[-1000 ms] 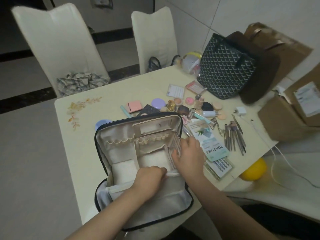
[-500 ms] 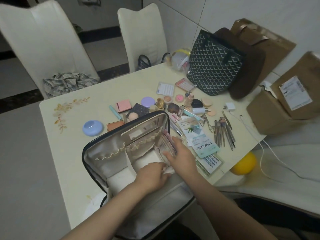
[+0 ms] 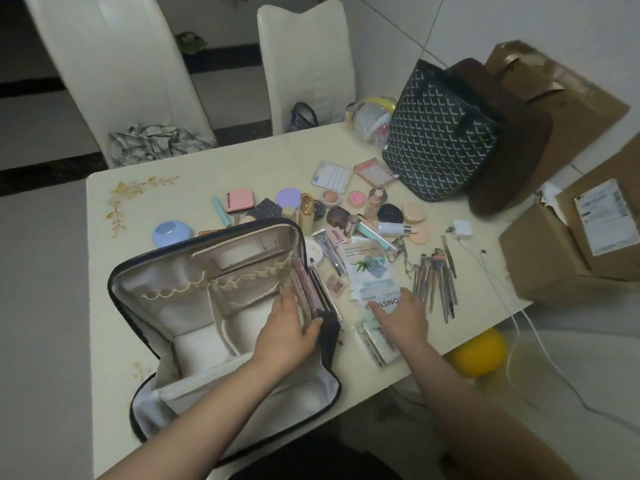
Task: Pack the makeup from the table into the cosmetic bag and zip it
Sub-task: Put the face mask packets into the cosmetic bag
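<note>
Two hands at work, and they have split up. The left hand (image 3: pixel 289 323) is down inside the open cosmetic bag (image 3: pixel 221 306), fingers curled around the thin flat packets (image 3: pixel 308 289) standing on edge against the bag's right wall, pinning them upright. The right hand (image 3: pixel 401 315) is out over the tabletop (image 3: pixel 207 188), fingers spread and relaxed, gripping nothing, its palm hovering on the pale green sachet (image 3: pixel 367 271) just right of the bag.

That sachet is the one to watch. It runs lengthways straight ahead of the right hand's fingertips, its near end already under the palm, so I'd say the right hand is far better placed to take it; the left would have to cross the bag wall. More flat packs (image 3: pixel 377 344) lie under the wrist, and a row of brushes (image 3: pixel 436 282) sits just beyond the thumb side, pointing the same way.

Further ahead of both hands, compacts, sponges and tubes (image 3: pixel 346 216) lie scattered, unpacked. By my reckoning there's plenty left, and the zip is a long way off.
</note>
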Available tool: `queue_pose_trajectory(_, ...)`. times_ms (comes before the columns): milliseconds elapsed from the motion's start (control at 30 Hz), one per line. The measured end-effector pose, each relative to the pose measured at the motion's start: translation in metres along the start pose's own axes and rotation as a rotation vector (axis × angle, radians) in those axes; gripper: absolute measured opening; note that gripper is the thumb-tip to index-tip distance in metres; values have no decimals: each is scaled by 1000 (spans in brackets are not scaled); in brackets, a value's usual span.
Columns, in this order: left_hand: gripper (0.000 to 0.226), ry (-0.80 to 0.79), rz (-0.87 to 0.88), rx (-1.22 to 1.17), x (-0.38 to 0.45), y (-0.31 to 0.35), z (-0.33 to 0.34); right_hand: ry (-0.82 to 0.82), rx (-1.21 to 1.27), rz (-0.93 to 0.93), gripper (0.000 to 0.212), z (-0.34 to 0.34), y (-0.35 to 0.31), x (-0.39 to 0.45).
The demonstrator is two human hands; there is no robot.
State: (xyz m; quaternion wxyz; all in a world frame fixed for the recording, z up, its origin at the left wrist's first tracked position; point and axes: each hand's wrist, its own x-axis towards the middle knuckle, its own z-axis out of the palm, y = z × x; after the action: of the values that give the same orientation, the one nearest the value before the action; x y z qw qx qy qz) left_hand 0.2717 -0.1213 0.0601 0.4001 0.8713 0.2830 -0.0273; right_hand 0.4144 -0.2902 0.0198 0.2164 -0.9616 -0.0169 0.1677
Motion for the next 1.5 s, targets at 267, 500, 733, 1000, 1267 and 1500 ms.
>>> queue_pose_trajectory(267,77,150,-40,34,-6,19,8,-42,237,167,78,1,7,40)
queue_pose_trajectory(500,87,177,-101,-27,-10,34,23,-270,681,186,22,-36,-10,29)
queue_pose_trajectory(733,86,195,-89,95,-6,42,18,-224,441,-223,34,-109,-45,-1)
queue_pose_trajectory(1000,79,372,399,223,-4,55,-22,-123,-272,-640,36,-191,-72,-60)
queue_pose_trajectory(1267,20,439,605,130,-7,57,-46,-32,-168,-822,28,-203,-100,-98)
queue_pose_trajectory(1500,31,352,328,-144,-17,-7,-60,-210,319,-706,89,-176,-108,-79)
